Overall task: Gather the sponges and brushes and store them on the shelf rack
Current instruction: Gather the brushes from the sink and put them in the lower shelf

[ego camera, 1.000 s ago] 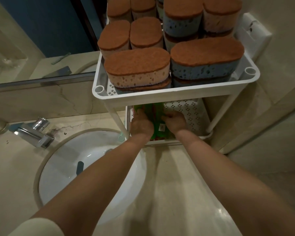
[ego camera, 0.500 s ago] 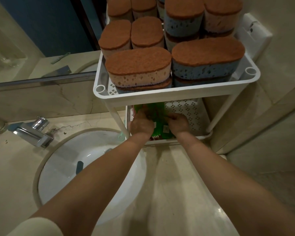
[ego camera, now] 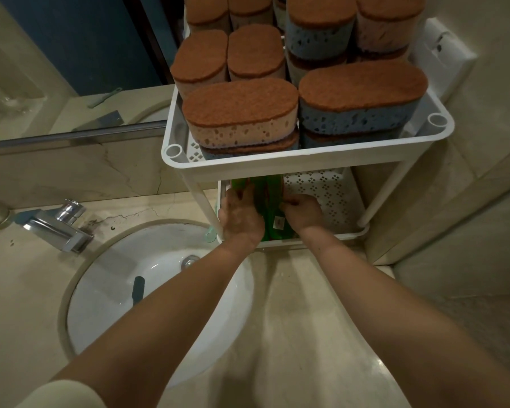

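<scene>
Left of the shelf rack (ego camera: 306, 163), a dark-handled item (ego camera: 137, 290), possibly a brush, lies in the sink (ego camera: 106, 313): not yet stored. On the rack's lower tier, the left hand (ego camera: 240, 216) lays straight fingers on the green pack (ego camera: 270, 207); the right hand (ego camera: 302, 212) pinches its edge. Sponges (ego camera: 239, 113) fill the top tier: stored.

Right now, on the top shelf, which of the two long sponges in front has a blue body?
The front right sponge: it has blue foam under its brown pad. The front left sponge has pale orange foam instead.
</scene>
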{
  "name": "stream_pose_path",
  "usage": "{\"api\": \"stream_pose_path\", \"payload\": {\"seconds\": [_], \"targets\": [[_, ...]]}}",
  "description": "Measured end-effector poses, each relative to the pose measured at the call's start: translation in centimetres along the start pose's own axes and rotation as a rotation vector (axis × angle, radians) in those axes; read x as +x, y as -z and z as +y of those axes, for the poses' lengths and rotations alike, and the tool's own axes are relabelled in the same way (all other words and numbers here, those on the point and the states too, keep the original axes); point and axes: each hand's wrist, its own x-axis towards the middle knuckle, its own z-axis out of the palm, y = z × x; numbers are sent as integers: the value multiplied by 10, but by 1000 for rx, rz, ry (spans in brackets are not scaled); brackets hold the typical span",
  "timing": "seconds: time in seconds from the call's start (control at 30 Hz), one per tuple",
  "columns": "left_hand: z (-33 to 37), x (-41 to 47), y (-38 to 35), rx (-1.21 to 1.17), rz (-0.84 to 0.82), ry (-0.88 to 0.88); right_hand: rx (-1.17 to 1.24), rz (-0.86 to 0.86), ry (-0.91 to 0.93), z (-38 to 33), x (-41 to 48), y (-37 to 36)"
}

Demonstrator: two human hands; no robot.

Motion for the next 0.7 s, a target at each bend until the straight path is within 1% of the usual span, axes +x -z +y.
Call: {"api": "stream_pose_path", "payload": {"seconds": [0.07,0.1,0.13,0.2,0.23,0.3,0.43,0.53,0.7], "targets": [[-1,-1,2,-138,3,16,-15,4,3,0,-1,-2],[-2,-1,1,-168,10,-19,-18,7,5,-1,-1,-3],[-3,0,-1,-158,6,-76,-24,14,7,-1,-2,-4],[-5,0,-4,-11,-41,-209,-37,46,9,-1,-3,-3],[-7,0,-7,53,-52,-246,-46,69,12,-1,-3,-3],[-9,0,-11,76,-61,-224,-67,106,18,-1,-4,-3],[-12,1,-13,58,-94,-210,-99,126,20,-2,-4,-6],[-14,2,-14,43,-88,-210,-115,148,32,-2,-4,-9],[-14,1,-14,39,-99,-226,-106,116,29,-2,-3,-8]]}}
